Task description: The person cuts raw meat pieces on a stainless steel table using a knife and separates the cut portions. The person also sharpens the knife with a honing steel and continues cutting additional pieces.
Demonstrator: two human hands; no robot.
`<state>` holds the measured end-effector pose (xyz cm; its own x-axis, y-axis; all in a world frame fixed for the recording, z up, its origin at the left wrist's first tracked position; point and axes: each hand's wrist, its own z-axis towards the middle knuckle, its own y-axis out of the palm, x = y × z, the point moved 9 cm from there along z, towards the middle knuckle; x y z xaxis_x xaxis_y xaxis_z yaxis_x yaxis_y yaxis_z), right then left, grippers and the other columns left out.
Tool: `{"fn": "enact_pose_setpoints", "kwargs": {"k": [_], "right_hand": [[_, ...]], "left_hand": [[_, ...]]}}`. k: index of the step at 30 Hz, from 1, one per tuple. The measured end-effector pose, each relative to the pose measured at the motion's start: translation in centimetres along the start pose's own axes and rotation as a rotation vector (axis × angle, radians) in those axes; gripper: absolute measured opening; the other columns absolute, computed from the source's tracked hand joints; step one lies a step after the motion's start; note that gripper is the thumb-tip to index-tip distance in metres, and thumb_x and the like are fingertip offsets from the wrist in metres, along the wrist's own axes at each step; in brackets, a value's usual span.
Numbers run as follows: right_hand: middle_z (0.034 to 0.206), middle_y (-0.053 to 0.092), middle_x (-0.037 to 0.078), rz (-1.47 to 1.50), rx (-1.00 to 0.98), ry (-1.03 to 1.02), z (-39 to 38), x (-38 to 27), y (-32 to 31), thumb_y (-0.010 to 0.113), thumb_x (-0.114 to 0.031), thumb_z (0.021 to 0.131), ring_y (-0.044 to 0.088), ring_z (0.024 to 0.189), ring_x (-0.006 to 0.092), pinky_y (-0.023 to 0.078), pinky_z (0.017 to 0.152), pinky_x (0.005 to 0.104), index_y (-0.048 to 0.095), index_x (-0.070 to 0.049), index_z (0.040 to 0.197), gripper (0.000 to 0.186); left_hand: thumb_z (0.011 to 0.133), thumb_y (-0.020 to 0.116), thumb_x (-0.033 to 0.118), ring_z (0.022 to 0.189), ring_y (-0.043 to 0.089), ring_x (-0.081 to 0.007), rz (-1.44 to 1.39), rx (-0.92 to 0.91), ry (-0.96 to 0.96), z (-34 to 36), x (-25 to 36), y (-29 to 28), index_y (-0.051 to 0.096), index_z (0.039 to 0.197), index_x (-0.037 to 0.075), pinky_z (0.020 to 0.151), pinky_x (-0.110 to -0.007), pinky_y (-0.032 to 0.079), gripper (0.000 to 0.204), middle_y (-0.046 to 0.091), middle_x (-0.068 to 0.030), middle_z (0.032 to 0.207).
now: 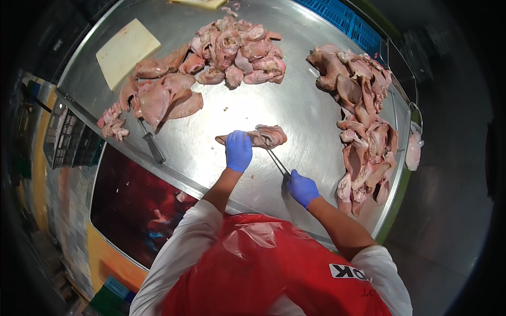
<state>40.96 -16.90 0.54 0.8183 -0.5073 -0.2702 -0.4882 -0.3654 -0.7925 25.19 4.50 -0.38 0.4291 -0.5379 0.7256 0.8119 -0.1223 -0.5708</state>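
Observation:
A pink piece of raw meat (266, 136) lies in the middle of the steel table (295, 105). My left hand (238, 150), in a blue glove, presses down on its left end. In my right hand (301, 188), also blue-gloved, is a knife (278, 163) whose thin blade points up and left, its tip touching the meat.
Piles of pink meat lie at the far middle (240, 50), the left (158, 95) and along the right edge (363, 121). A pale cutting board (126, 50) sits far left. A second knife (153, 145) rests near the left edge. A bin of dark red contents (137, 205) stands below.

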Motion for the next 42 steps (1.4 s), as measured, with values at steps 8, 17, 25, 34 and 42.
{"fn": "enact_pose_setpoints", "kwargs": {"k": [8,17,25,34,42], "right_hand": [[0.094,0.070,0.029,0.106,-0.024,0.104,-8.6,4.2,0.9,0.052,-0.028,0.097,0.068,0.089,0.0481,0.052,0.080,0.0566,0.057,-0.004,0.110,0.028],[0.087,0.069,0.029,0.243,0.123,0.047,-9.9,6.1,1.7,0.051,-0.028,0.099,0.066,0.083,0.0504,0.051,0.076,0.0599,0.056,-0.004,0.108,0.026],[0.088,0.069,0.029,0.262,0.147,-0.032,-6.7,2.4,-1.1,0.049,-0.026,0.099,0.067,0.084,0.0496,0.051,0.078,0.0576,0.058,-0.004,0.105,0.024],[0.087,0.070,0.028,0.213,0.101,-0.115,-4.7,0.1,-2.0,0.050,-0.024,0.097,0.067,0.084,0.0484,0.052,0.078,0.0565,0.058,-0.004,0.104,0.022],[0.093,0.070,0.028,0.101,0.106,-0.181,-3.3,0.2,-0.1,0.053,-0.019,0.093,0.069,0.083,0.0465,0.054,0.079,0.0556,0.056,-0.002,0.105,0.021]], "left_hand": [[0.087,0.076,0.041,0.118,0.054,-0.0345,0.201,-0.262,0.074,0.7,3.3,-1.6,0.066,0.109,0.006,0.103,-0.052,0.041,0.043,0.059,-0.0195,0.121],[0.083,0.076,0.047,0.107,0.066,-0.0360,0.563,-0.824,-0.172,1.0,2.2,1.7,0.067,0.114,0.010,0.094,-0.050,0.051,0.049,0.063,-0.0177,0.122],[0.090,0.063,0.016,0.095,0.064,-0.0328,0.501,-0.675,0.214,-2.2,8.9,0.0,0.065,0.105,0.010,0.081,-0.044,0.054,0.016,0.059,-0.0164,0.105],[0.092,0.057,0.015,0.098,0.064,-0.0314,0.525,-0.718,0.152,-3.6,9.4,0.7,0.069,0.100,0.011,0.083,-0.043,0.055,0.015,0.062,-0.0150,0.103],[0.091,0.056,0.012,0.099,0.063,-0.0327,0.471,-0.756,0.181,-4.4,8.5,0.8,0.064,0.108,0.009,0.084,-0.045,0.055,0.019,0.061,-0.0150,0.109]]}}
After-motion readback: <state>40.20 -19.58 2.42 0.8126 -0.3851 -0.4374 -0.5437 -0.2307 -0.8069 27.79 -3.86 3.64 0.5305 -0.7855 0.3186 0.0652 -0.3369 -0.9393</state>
